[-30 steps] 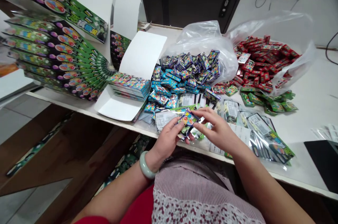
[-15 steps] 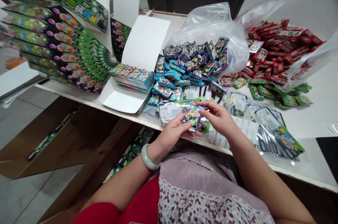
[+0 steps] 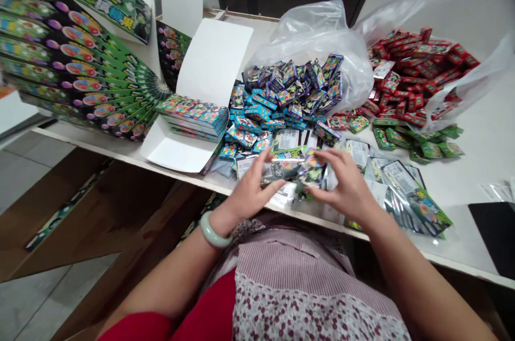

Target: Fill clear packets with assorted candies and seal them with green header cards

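My left hand and my right hand meet at the near edge of the white table. Between them sits a small stack of colourful packets, gripped by my right fingers. My left fingers pinch a clear printed bag lying beside it. A green bangle circles my left wrist. Just beyond lies a heap of blue packets spilling from a clear plastic bag.
An open white box holds stacked packets at the left. Flat green cartons fan out at far left. Red packets and green packets lie at the right, clear bags at the near right. A brown cardboard box stands below.
Both hands have moved forward and down onto the table with the packets. The left hand has shifted from the packets to the clear bag.
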The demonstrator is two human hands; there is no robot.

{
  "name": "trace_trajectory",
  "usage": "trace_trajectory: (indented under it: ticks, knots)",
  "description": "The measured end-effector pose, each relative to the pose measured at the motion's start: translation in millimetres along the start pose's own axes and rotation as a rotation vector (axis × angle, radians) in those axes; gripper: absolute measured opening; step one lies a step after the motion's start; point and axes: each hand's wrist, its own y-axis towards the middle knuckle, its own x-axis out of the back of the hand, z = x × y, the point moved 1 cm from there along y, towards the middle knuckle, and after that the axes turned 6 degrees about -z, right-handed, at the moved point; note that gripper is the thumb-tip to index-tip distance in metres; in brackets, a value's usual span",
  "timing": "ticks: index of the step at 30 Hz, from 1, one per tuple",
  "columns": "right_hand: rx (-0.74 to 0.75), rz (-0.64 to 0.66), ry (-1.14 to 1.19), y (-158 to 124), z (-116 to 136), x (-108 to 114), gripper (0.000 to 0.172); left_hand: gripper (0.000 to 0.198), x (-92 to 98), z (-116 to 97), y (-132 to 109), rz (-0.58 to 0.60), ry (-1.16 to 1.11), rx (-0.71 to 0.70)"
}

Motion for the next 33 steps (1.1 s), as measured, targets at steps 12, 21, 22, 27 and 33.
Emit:
trace_trajectory:
  ticks: [12,21,22,27,33]
  knots:
    - [0.052,-0.009,-0.174,13.5,-42.7,14.5,0.067,0.088,17.7,12.8,32.4,0.129,0.842,-0.393]
    - [0.271,0.337,-0.072,21.6,-13.6,30.1,0.064,0.094,39.1,6.2,11.4,0.161,0.746,-0.445]
    - [0.267,0.354,-0.067,21.3,-11.5,31.9,0.062,0.096,39.0,6.5,9.3,0.161,0.73,-0.444]
    - [0.226,0.348,-0.066,19.9,-3.9,37.7,0.058,0.097,39.9,7.0,0.4,0.131,0.693,-0.431]
    - [0.319,0.491,0.069,33.8,-4.8,35.0,0.057,0.097,39.3,8.1,-6.9,0.154,0.647,-0.437]
